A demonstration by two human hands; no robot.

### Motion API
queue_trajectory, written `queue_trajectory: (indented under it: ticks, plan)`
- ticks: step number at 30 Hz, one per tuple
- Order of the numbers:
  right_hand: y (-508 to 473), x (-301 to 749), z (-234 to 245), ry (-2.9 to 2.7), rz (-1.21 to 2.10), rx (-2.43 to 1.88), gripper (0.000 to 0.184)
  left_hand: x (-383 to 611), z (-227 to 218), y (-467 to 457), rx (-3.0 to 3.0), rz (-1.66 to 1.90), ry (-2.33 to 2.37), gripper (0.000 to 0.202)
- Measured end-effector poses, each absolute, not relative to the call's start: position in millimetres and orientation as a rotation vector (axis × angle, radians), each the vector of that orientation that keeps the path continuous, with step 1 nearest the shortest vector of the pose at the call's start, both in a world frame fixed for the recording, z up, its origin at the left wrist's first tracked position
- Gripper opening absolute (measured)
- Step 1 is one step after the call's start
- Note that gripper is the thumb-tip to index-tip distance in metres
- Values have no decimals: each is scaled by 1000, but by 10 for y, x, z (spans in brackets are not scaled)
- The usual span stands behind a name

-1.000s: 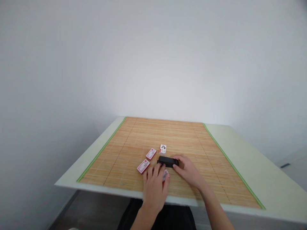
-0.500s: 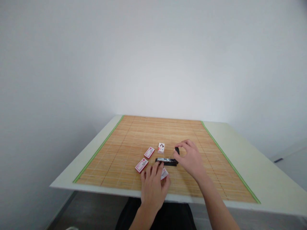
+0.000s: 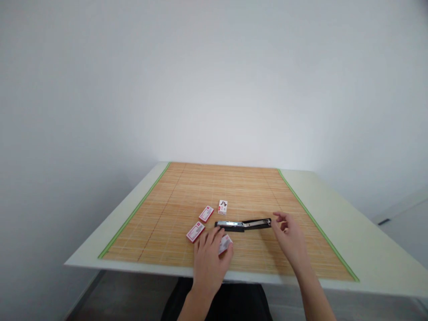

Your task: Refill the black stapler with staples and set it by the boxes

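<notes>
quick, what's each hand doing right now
Left hand: holds a small staple box, fingertips on the opened stapler.
Right hand: open, at the stapler's end.

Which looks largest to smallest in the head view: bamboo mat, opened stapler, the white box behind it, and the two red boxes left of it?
1. Bamboo mat
2. Opened stapler
3. The two red boxes: alike; the nearer only looks bigger
4. White box, roughly similar, so this last place is unsure

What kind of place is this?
Probably a plain desk in a home or office corner: a bamboo mat covers the table, with an opened stapler and small staple boxes before bare white walls.
</notes>
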State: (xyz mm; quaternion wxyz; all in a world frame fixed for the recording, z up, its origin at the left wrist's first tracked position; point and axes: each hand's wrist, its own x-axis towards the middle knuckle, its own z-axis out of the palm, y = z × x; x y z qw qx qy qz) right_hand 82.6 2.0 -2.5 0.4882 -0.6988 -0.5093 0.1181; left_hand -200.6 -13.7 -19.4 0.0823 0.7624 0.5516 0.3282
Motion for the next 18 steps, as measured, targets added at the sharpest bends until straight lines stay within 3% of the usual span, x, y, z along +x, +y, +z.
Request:
queue_trajectory:
  ticks: [3, 7, 9, 18]
  plan:
    - [-7, 553, 212, -1248, 320, -1660, 43, -2126, -176, -139, 2271, 970, 1589, 41]
    - [8, 37, 205, -1410, 968, -1521, 47, -2290, -139, -87, 2332, 837, 1498, 36]
    - [35, -162, 98, -1407, 1093, -1476, 47, -2331, -107, -42, 2365, 788, 1440, 34]
    - [101, -297, -25, -1398, 952, -1518, 41, -2279, -65, 2, 2407, 791, 1401, 37]
